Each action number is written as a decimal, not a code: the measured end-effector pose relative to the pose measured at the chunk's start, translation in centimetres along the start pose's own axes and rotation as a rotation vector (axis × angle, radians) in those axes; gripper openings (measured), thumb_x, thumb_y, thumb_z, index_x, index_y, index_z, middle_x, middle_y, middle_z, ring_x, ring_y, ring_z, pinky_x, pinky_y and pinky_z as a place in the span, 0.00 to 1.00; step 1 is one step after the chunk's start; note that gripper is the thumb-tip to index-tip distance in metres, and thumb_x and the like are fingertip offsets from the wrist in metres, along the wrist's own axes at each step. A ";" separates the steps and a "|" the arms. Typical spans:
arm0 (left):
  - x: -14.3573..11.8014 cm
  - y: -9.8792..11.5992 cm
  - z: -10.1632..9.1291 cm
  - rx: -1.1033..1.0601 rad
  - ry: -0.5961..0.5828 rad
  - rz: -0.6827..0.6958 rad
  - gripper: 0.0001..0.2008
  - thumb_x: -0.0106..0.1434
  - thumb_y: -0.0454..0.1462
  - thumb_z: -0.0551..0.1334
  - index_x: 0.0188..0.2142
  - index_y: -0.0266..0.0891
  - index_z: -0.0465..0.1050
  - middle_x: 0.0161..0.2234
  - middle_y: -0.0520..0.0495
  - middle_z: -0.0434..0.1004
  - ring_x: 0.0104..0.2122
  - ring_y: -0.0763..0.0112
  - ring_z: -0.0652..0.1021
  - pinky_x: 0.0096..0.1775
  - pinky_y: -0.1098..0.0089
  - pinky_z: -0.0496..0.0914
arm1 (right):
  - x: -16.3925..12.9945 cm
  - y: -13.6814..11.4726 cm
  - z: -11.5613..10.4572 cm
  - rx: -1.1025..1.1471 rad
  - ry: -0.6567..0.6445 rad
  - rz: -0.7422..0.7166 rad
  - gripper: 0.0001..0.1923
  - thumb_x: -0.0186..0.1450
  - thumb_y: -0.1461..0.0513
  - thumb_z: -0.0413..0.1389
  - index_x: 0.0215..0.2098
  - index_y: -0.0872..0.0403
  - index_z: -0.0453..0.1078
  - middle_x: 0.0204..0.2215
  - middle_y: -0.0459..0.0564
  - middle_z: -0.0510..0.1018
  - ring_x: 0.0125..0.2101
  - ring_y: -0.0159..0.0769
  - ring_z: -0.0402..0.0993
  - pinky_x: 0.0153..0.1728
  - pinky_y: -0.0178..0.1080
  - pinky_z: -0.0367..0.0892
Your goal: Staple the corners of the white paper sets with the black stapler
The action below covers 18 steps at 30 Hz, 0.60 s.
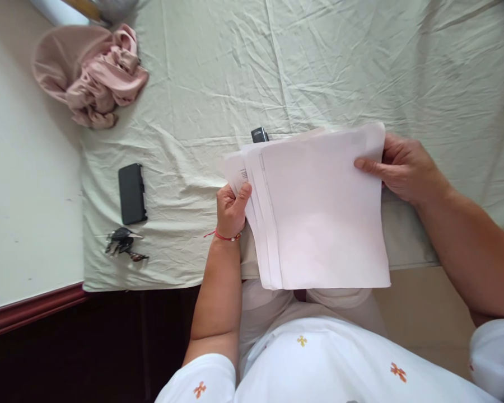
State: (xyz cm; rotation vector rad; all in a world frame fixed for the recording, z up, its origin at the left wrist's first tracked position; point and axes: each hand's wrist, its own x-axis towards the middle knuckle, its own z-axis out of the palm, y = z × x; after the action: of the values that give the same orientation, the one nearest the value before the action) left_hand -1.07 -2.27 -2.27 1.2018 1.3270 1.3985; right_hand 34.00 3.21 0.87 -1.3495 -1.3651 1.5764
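Several sheets of white paper are held up in front of my body, fanned a little at their left side. My left hand grips the left edge, its thumb lying over the sheets near a small block of print. At the upper right edge, my right hand pinches the paper between the thumb in front and fingers behind. The top sheet looks blank apart from a narrow printed box by its left edge. Behind the top of the papers, a small black object partly shows; the rest of it is hidden.
A pale green cloth with wrinkles covers the surface before me. On its left lie a black phone-like case, a cluster of dark hair clips or similar small items, and a crumpled pink cloth. A white wall stands at the left.
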 end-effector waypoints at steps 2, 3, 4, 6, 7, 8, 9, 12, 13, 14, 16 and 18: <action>0.0 0.1 0.0 0.051 -0.012 0.014 0.20 0.63 0.56 0.73 0.36 0.42 0.86 0.35 0.47 0.86 0.37 0.64 0.85 0.43 0.67 0.78 | 0.0 -0.1 0.0 -0.021 -0.002 -0.010 0.40 0.58 0.43 0.67 0.56 0.64 0.70 0.47 0.56 0.78 0.38 0.19 0.76 0.37 0.22 0.75; 0.0 0.2 0.0 0.090 -0.026 0.014 0.20 0.62 0.56 0.74 0.35 0.42 0.86 0.34 0.47 0.86 0.36 0.65 0.85 0.42 0.68 0.78 | 0.0 -0.1 0.0 -0.027 0.000 -0.017 0.40 0.57 0.43 0.67 0.55 0.64 0.71 0.46 0.56 0.78 0.38 0.19 0.76 0.36 0.22 0.74; 0.0 0.4 0.0 0.131 -0.044 0.010 0.20 0.60 0.55 0.76 0.34 0.41 0.85 0.33 0.47 0.86 0.35 0.66 0.84 0.41 0.68 0.78 | -0.1 -0.1 0.0 -0.028 0.004 -0.023 0.40 0.57 0.43 0.67 0.55 0.64 0.71 0.45 0.55 0.78 0.37 0.19 0.76 0.35 0.22 0.74; 0.0 0.9 0.2 0.202 -0.087 -0.003 0.20 0.57 0.54 0.78 0.31 0.39 0.85 0.31 0.47 0.85 0.31 0.67 0.82 0.37 0.69 0.77 | -0.1 -0.1 0.2 -0.022 0.016 -0.040 0.40 0.56 0.43 0.68 0.53 0.65 0.71 0.42 0.54 0.77 0.35 0.18 0.74 0.33 0.22 0.72; -0.1 1.2 0.3 0.224 -0.106 -0.012 0.20 0.56 0.53 0.79 0.30 0.39 0.84 0.30 0.47 0.85 0.31 0.68 0.82 0.35 0.69 0.77 | -0.1 -0.1 0.3 -0.018 0.024 -0.050 0.40 0.55 0.43 0.69 0.53 0.65 0.71 0.41 0.54 0.77 0.34 0.17 0.73 0.32 0.22 0.71; -0.1 1.4 0.4 0.237 -0.120 -0.018 0.20 0.55 0.52 0.79 0.29 0.38 0.84 0.29 0.47 0.85 0.30 0.68 0.81 0.34 0.69 0.77 | -0.1 -0.2 0.5 -0.014 0.032 -0.060 0.41 0.54 0.43 0.69 0.52 0.64 0.71 0.40 0.53 0.76 0.34 0.17 0.72 0.32 0.23 0.71; -0.2 1.6 0.5 0.244 -0.124 -0.022 0.20 0.54 0.52 0.79 0.29 0.38 0.83 0.29 0.47 0.84 0.30 0.67 0.81 0.34 0.69 0.77 | -0.1 -0.2 0.7 -0.009 0.041 -0.071 0.41 0.54 0.42 0.69 0.52 0.64 0.71 0.39 0.53 0.76 0.33 0.17 0.71 0.31 0.23 0.70; -0.3 1.6 0.7 0.261 -0.124 -0.016 0.18 0.52 0.49 0.80 0.28 0.38 0.82 0.28 0.48 0.83 0.29 0.68 0.81 0.34 0.68 0.78 | -0.2 -0.3 1.3 0.006 0.067 -0.105 0.40 0.55 0.42 0.68 0.52 0.64 0.70 0.39 0.53 0.76 0.34 0.16 0.70 0.31 0.22 0.70; -0.4 1.6 0.7 0.268 -0.122 -0.013 0.17 0.52 0.48 0.81 0.28 0.38 0.82 0.27 0.49 0.82 0.29 0.68 0.81 0.33 0.68 0.79 | -0.2 -0.3 1.4 0.009 0.073 -0.115 0.40 0.56 0.42 0.68 0.52 0.64 0.70 0.40 0.53 0.76 0.34 0.16 0.70 0.32 0.22 0.70; -0.5 1.5 0.7 0.274 -0.118 -0.013 0.17 0.52 0.47 0.81 0.28 0.38 0.82 0.27 0.49 0.82 0.29 0.68 0.80 0.33 0.68 0.79 | -0.3 -0.3 1.6 0.011 0.076 -0.122 0.40 0.56 0.43 0.68 0.52 0.64 0.70 0.40 0.53 0.76 0.34 0.16 0.70 0.32 0.23 0.70; -0.6 1.4 0.6 0.277 -0.107 -0.021 0.16 0.52 0.46 0.81 0.28 0.38 0.82 0.28 0.49 0.82 0.30 0.67 0.81 0.33 0.68 0.79 | -0.3 -0.3 1.7 0.007 0.076 -0.126 0.39 0.56 0.43 0.68 0.52 0.64 0.70 0.40 0.53 0.76 0.35 0.16 0.70 0.32 0.23 0.71; -0.6 1.4 0.6 0.264 -0.100 -0.032 0.15 0.53 0.44 0.81 0.30 0.38 0.83 0.30 0.48 0.83 0.33 0.66 0.82 0.36 0.68 0.80 | -0.3 -0.3 1.7 0.002 0.071 -0.123 0.38 0.57 0.43 0.67 0.52 0.63 0.70 0.40 0.52 0.76 0.35 0.16 0.71 0.33 0.23 0.71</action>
State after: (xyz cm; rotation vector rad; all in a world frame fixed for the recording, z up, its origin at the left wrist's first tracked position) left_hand -0.33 -2.87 -0.99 1.3974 1.4867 1.1500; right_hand 32.42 2.52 1.07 -1.2823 -1.3762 1.4356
